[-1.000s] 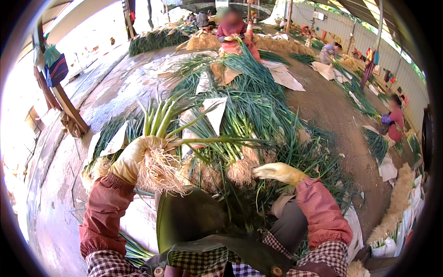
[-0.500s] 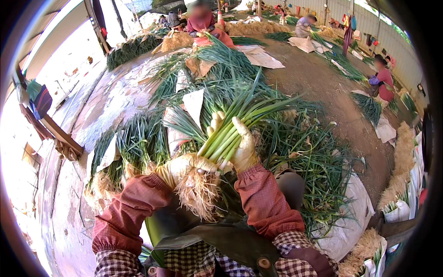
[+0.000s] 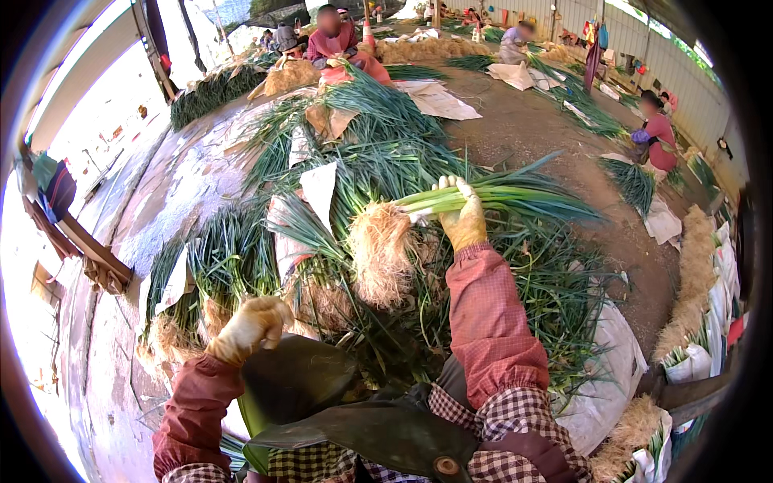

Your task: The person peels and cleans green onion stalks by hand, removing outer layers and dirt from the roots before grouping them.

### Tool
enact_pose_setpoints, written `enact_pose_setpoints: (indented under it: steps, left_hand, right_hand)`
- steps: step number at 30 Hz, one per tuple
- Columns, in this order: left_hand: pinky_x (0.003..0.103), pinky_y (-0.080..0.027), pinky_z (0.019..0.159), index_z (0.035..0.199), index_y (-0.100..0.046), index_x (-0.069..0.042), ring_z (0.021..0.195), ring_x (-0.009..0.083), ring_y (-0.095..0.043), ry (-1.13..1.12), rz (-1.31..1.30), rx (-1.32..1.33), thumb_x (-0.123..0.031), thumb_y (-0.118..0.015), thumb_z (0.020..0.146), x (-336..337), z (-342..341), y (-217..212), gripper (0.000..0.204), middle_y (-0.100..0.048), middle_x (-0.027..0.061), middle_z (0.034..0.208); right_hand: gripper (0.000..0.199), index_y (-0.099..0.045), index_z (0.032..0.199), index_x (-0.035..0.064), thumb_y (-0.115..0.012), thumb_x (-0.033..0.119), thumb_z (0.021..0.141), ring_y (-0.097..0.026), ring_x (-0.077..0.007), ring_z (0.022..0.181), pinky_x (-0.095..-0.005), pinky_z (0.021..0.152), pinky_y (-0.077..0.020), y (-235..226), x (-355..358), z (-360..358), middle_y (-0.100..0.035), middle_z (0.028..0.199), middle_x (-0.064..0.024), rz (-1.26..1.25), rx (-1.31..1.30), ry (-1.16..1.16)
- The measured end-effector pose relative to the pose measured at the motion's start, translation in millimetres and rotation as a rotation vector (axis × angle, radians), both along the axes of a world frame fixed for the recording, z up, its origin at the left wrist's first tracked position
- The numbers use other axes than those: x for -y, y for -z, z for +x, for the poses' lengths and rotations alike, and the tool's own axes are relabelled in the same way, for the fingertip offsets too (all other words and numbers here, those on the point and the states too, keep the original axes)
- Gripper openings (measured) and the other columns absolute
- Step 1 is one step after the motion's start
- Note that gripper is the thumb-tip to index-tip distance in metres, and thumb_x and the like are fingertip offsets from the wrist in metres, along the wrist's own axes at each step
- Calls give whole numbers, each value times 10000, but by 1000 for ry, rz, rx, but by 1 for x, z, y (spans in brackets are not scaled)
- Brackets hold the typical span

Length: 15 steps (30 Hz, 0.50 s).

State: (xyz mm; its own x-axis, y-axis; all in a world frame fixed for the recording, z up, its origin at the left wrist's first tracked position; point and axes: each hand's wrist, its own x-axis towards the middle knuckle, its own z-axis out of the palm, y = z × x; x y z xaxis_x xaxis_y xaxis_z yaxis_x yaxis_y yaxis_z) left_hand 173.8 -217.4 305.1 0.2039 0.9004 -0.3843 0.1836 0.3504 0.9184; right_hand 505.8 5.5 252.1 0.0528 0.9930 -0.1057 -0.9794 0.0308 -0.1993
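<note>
My right hand (image 3: 463, 216), in a pale yellow glove, grips a bunch of green onions (image 3: 511, 196) by the white stems. The bunch lies sideways, its leaves pointing right and its thick tan roots (image 3: 382, 256) hanging at the left end. Lower left, my gloved left hand (image 3: 256, 326) is apart from the bunch, its fingers curled with nothing showing in them. Close by the left hand stand tied-looking bundles of green onions (image 3: 233, 258) with roots toward me. A heap of loose green onions (image 3: 547, 298) lies right of my right forearm.
A long pile of green onions (image 3: 386, 121) stretches ahead, with a pale sheet (image 3: 320, 193) on it. A white sack (image 3: 600, 386) lies at the right. A wooden stand (image 3: 88, 249) is on the left. Several people sit working farther off, one (image 3: 334, 40) straight ahead.
My hands have parted. The right hand has carried the bunch forward and turned it from upright to sideways. My left hand has let go of the root end and drawn back to the lower left.
</note>
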Motion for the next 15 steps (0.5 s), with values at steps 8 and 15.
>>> enact_pose_setpoints:
  steps: [8, 15]
  left_hand:
    - [392, -444, 661, 927, -597, -98, 784, 271, -540, -30, 1301, -871, -129, -646, 706, -70, 117, 8, 228, -559, 73, 839]
    - [382, -453, 571, 809, -597, -69, 646, 278, -569, 100, 1302, -1247, -169, -650, 738, -133, 131, 20, 134, -555, 90, 696]
  right_hand:
    - [136, -501, 922, 106, -555, 32, 821, -583, -245, 842, -413, 784, -483, 15, -5, -27, -563, 877, -53, -159, 135, 95]
    - [80, -530, 918, 69, -553, 89, 844, -576, -225, 841, -392, 801, -480, 19, 11, -73, -559, 903, -58, -293, 143, -58]
